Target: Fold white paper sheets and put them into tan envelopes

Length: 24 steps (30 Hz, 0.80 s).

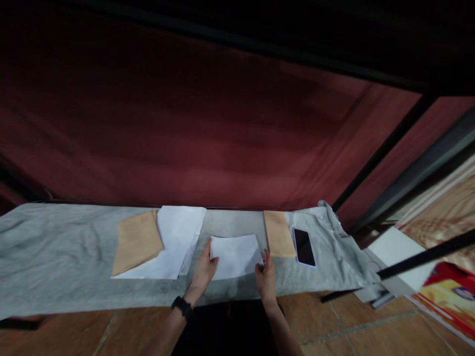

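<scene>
Head view: paper (235, 257) held by left hand (203, 271) and right hand (266, 280) near table (70, 252) front edge; print on red-yellow packet (451, 292) blurred.

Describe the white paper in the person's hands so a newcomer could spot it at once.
Find the long grey cloth below the dark red backdrop. There, between white sheets on the left and brown paper on the right, is the white paper. Unlike its neighbours, it is held, with the left hand and right hand at opposite sides.
</scene>
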Tool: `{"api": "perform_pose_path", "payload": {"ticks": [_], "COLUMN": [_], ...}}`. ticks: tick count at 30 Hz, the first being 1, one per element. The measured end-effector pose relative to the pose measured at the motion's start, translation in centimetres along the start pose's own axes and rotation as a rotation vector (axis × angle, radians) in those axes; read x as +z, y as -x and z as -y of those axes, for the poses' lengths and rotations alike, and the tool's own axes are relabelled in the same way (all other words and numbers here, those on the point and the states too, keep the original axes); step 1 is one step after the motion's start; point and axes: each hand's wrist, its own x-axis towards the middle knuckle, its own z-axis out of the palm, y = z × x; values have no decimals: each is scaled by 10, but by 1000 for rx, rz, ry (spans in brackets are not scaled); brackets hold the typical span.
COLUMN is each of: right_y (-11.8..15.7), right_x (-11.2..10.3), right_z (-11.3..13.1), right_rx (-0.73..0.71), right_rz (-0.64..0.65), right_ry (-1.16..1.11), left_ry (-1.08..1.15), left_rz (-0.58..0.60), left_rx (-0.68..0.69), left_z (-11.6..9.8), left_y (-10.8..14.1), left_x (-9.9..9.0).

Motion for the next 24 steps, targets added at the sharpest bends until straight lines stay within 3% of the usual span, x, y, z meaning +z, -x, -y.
{"api": "perform_pose_path", "payload": {"ticks": [5,11,14,19,24], "right_y": [13,9,1,-7,-1], "right_x": [-6,-14,-5,22,23], "right_z": [4,19,34,45,31], "right_rx": [-5,-85,-195,-298,-296], "right_rz": [56,101,159,291,325], "right_ry": [117,314,267,247,369], "left_ry": [-123,-321,-422,-557,-625], "left_rz": [50,9,-14,146,180], "left_rx": [8,150,228,401,429], "left_z": [2,-9,-18,-22,-9], "left_y": [5,11,20,41,45], "left_x": [-1,-2,9,38,38]}}
